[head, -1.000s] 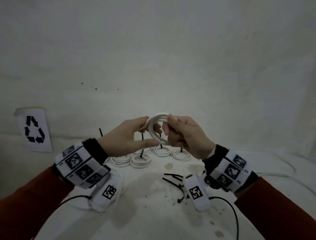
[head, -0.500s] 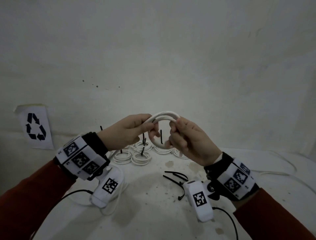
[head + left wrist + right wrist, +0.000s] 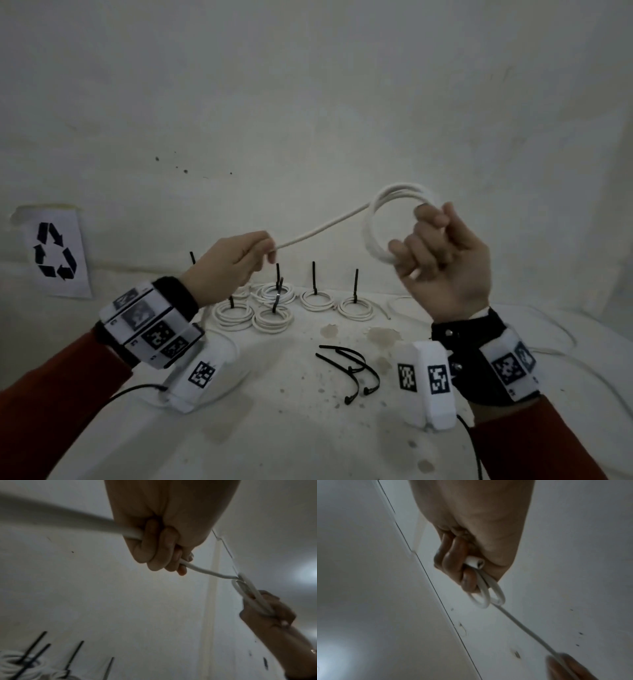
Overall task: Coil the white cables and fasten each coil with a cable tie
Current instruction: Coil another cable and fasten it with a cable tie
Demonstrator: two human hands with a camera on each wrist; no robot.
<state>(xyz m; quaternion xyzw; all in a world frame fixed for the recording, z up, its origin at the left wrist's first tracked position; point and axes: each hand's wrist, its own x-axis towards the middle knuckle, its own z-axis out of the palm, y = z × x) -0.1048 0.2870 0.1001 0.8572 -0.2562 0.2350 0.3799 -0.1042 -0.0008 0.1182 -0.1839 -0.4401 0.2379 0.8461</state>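
Note:
My right hand (image 3: 431, 246) is raised at the right and grips a small coil of white cable (image 3: 376, 222) of a few loops; its cut end (image 3: 476, 562) pokes out between the fingers. A straight stretch of the same cable (image 3: 322, 228) runs down-left to my left hand (image 3: 253, 251), which pinches it in curled fingers (image 3: 159, 553). On the white table lie three loose black cable ties (image 3: 349, 370) between my wrists. Behind them sit several finished white coils (image 3: 317, 299), each with a black tie standing up.
A recycling sign (image 3: 53, 251) hangs on the wall at the left. Loose white cable (image 3: 561, 346) trails over the table (image 3: 291, 428) at the right. Thin black leads (image 3: 469, 442) run from the wrist cameras near the front edge. Brown stains (image 3: 380, 334) mark the table's middle.
The hands have pulled apart. The right hand has risen to the right with the coil, and the left hand has drawn a length of cable out of it to the left.

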